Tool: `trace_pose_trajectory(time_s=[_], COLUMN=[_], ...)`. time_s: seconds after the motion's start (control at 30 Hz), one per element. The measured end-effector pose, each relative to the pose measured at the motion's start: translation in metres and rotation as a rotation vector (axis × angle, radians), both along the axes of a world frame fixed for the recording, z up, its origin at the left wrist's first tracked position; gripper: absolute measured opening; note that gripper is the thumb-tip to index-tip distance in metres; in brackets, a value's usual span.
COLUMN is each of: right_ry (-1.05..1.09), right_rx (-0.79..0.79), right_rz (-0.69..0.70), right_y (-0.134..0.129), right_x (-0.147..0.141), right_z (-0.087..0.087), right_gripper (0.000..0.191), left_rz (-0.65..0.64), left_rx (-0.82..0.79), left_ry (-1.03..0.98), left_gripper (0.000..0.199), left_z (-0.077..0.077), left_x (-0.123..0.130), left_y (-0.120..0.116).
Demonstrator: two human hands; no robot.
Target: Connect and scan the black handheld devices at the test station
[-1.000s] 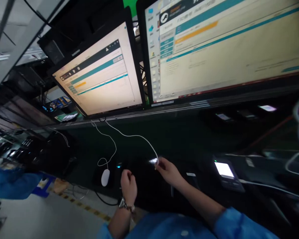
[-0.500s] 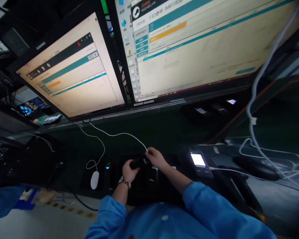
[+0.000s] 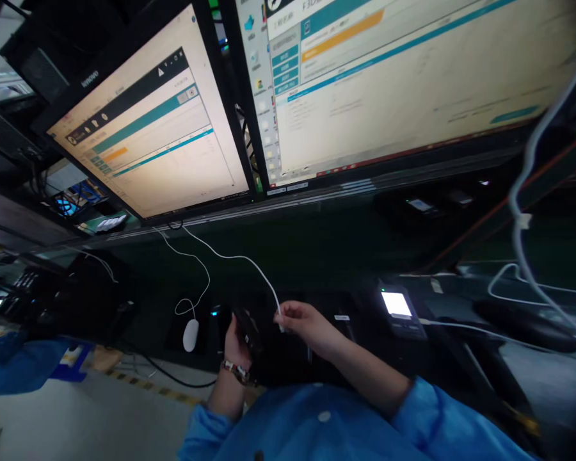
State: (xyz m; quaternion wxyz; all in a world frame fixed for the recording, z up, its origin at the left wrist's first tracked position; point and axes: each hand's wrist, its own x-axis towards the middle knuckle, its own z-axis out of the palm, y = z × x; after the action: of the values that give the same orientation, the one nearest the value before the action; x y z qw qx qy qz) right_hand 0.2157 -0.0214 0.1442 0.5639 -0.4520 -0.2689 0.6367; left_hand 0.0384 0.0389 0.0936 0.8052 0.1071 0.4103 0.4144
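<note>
A black handheld device (image 3: 248,333) is tilted up in my left hand (image 3: 236,346), whose fingers wrap round its side and lower part. To the right of it, my right hand (image 3: 307,325) pinches the plug end of a white cable (image 3: 264,274). The plug and the device are apart, with a small gap between them. Below both hands lies a dark surface where black items are hard to make out. The cable runs up to the foot of the left monitor.
A white mouse (image 3: 191,335) lies on the left. Two lit monitors (image 3: 163,141) stand behind. On the right, a device with a lit screen (image 3: 397,307) has a white cable attached. A blue sleeve (image 3: 19,365) of another person shows at far left.
My hands have moved apart, the device going left and turning more upright. The cable's end is now away from the device, in my right hand. The view has shifted slightly.
</note>
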Motion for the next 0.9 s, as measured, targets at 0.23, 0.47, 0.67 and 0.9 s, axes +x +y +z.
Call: trace_pose_trajectory(time_s=[0.23,0.47,0.67,0.9], right_ry=[0.018,-0.101,-0.354,-0.394], right_rx=[0.062,0.146,0.205,0.084], right_rz=[0.038,-0.023,0.036,0.016], right_y=[-0.015,-0.021,-0.018,-0.015], right_x=[-0.037,-0.046,-0.032,-0.029], right_z=[0.005,-0.004,0.004,-0.004], right_gripper=[0.036,0.027,0.013,0.015], left_rz=[-0.062,-0.035,-0.014,0.126], left_rx=[-0.02,0.013,-0.063,0.242], left_ry=[-0.018,-0.025,0.096,0.381], left_gripper=[0.039,0.041,0.041,0.042], left_z=[0.016,0.028,0.031,0.03], left_x=[0.004,0.006,0.008,0.011], left_y=[-0.03,-0.035,-0.036,-0.033])
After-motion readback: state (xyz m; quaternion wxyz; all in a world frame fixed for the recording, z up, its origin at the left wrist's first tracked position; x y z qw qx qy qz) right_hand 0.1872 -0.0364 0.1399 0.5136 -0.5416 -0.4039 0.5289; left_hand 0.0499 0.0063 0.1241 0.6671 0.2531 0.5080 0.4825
